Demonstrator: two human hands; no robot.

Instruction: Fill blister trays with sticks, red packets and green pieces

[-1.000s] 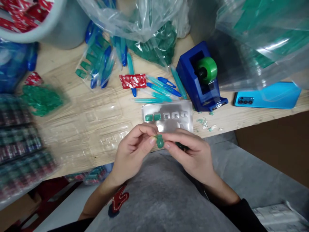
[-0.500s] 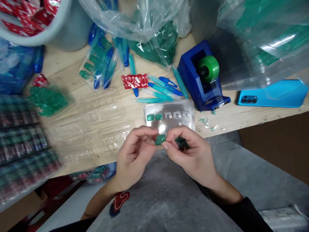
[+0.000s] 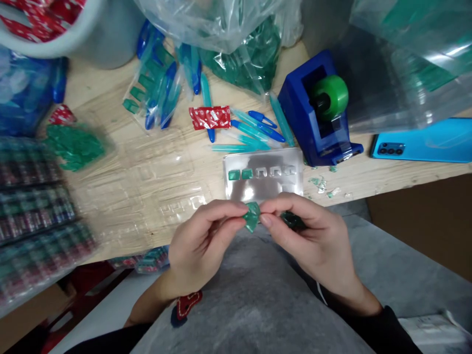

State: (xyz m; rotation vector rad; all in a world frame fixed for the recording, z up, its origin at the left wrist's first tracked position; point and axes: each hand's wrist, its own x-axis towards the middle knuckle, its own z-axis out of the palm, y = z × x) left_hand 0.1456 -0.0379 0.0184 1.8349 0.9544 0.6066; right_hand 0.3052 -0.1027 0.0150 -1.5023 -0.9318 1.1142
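Between my two hands is a small translucent green plastic piece (image 3: 252, 217), crinkled and fanned out. My left hand (image 3: 206, 246) pinches its left edge between thumb and forefinger. On its right edge, the fingertips of my right hand (image 3: 309, 241) are closed. Darker green pieces (image 3: 293, 220) are tucked under the curled fingers of that same hand. Just beyond my fingers lies a shiny moulded plastic tray (image 3: 239, 189). Its row of small recesses holds two green pieces (image 3: 247, 173) at the left end; the others in that row show no green.
Teal and blue pens (image 3: 254, 132) and a red packet (image 3: 209, 117) lie behind the tray. A blue tape dispenser (image 3: 313, 108) and a blue phone (image 3: 424, 140) are to the right. Transparent trays (image 3: 177, 196), stacked packs (image 3: 33, 206) and a grey bucket (image 3: 110, 44) occupy the left.
The green piece has turned from a flat block shape into a fanned, upright one between my fingertips. My hands have drawn slightly apart, and the view has shifted a little.
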